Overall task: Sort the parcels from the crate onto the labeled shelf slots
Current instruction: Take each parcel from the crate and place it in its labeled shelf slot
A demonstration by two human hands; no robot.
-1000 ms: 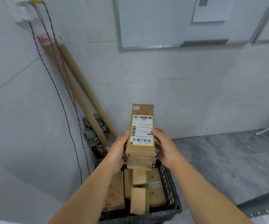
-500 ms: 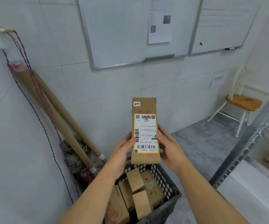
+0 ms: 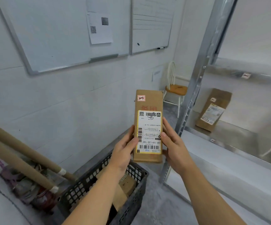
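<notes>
Swung to the right since half a second ago, the view now takes in a metal shelf (image 3: 201, 75) along the right side, and the black crate (image 3: 99, 181) has slid towards the lower left. The parcel (image 3: 148, 101) has stayed upright between both hands, at about the same place in the picture.

The left hand (image 3: 123, 153) holds its left edge, thumb lying over the side of the shipping label (image 3: 149, 132). The right hand (image 3: 173, 146) holds the right edge, thumb at the label's border. Each grip is closed on the box. It is held in the air, above the crate's far corner and just left of the shelf's upright post. A small red-bordered sticker (image 3: 141, 98) sits near its top; the handwritten mark on it cannot be read with certainty.

More brown boxes (image 3: 126, 184) lie in the crate, partly hidden by the left forearm. On the shelf, a second parcel (image 3: 213, 109) leans against the back wall, and a small tag (image 3: 245, 76) is stuck on the rail above it. Two whiteboards (image 3: 58, 38) hang on the tiled wall, a wooden chair (image 3: 175, 88) stands in the corner, and cardboard tubes (image 3: 26, 153) lean at the left.
</notes>
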